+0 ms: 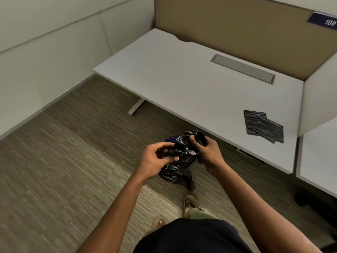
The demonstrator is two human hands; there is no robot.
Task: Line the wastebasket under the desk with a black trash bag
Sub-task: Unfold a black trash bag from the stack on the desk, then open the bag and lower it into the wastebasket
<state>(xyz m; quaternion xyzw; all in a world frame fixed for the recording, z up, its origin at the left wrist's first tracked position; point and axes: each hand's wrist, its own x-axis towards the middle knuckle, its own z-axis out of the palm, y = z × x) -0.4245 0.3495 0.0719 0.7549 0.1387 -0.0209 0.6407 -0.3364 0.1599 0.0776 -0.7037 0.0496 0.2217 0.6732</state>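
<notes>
With the left hand (156, 157) and right hand (206, 152) both pinching the crumpled glossy black plastic trash bag (179, 161) just off the white rectangular desk (182, 79) edge, find the open hem and separate its 2 layers, then lower it toward the dark blue wastebasket (170, 138), barely visible at 12 o'clock behind the bag.

Wastebasket (170, 138) mostly hidden behind black trash bag (179, 161) and desk's near edge (200, 128). Nameplate (323, 20) cut off by right edge.
</notes>
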